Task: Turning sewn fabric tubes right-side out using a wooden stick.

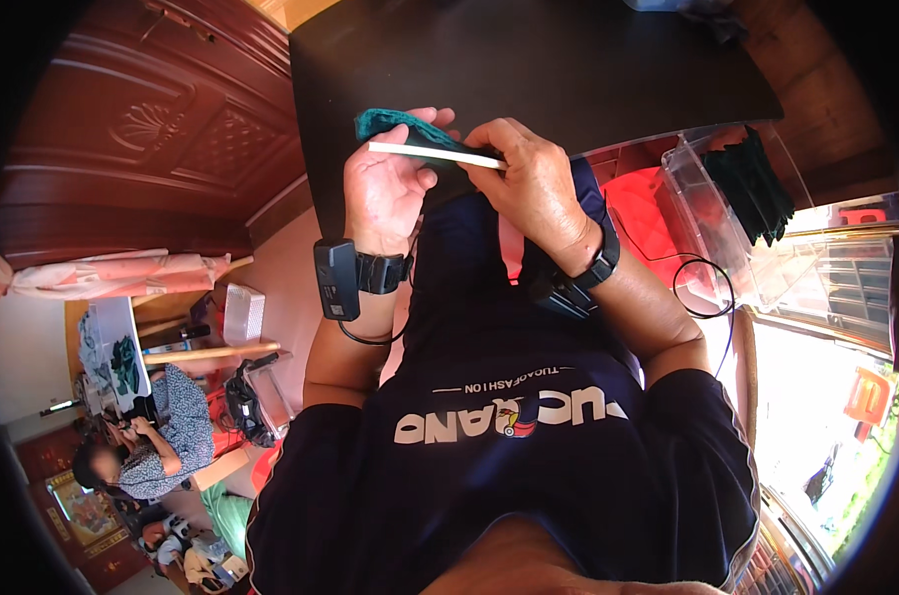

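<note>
My left hand (382,193) is palm up at the front edge of the dark table, fingers curled around a piece of dark green cloth (378,123). A thin white flat strip (425,153) lies slanted across the cloth, its left end by my left thumb. The strip's other end is pinched in my right hand (531,178), whose thumb and fingers close on it. Part of the cloth runs behind the strip toward the right fingers; how far it reaches there is hidden.
Beyond my hands stretches the black tabletop (539,69). To the right, a clear plastic bin (702,203) has folded dark green cloths (750,185) at it, near a red seat (640,223). A black cable (732,297) loops by my right arm. Another person (172,436) sits at the lower left.
</note>
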Available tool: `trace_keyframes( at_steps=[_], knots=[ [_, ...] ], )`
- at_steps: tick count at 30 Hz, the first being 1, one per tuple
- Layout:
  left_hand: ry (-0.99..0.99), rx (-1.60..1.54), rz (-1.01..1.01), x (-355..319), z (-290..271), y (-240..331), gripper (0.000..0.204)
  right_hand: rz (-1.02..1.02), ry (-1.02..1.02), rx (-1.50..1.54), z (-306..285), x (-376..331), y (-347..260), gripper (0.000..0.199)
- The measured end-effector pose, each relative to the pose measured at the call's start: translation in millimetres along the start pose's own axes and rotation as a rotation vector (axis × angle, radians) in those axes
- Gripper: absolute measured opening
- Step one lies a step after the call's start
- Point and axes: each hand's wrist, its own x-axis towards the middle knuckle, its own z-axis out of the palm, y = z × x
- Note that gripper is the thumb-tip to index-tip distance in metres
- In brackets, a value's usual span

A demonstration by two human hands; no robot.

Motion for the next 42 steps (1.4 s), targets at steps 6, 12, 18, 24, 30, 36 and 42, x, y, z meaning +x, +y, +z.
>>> trace_keyframes(
  at_steps=[6,12,18,24,30,36,42],
  knots=[
    [-0.246,-0.284,-0.082,2,-21,4,0.034,0.007,-0.005,0.029,-14,-9,-4,0.024],
    [-0.075,-0.118,0.039,-8,-10,14,0.036,0.081,-0.052,0.064,-37,-22,1,0.017],
    [-0.044,-0.043,0.031,-13,-6,20,0.044,0.033,0.007,0.078,-40,-32,1,0.009],
    [-0.035,0.035,0.058,-18,-1,22,0.044,0.07,-0.016,0.026,-39,-34,3,0.009],
    [0.009,0.142,0.11,-20,5,20,0.046,0.076,-0.039,0.014,-38,-37,6,0.01],
    [-0.009,0.299,0.069,-23,12,17,0.049,0.078,-0.046,0.108,-35,-40,6,0.01],
    [-0.053,0.409,0.014,-28,23,-5,0.049,0.305,-0.229,0.374,-27,-41,6,0.016]
  ],
)
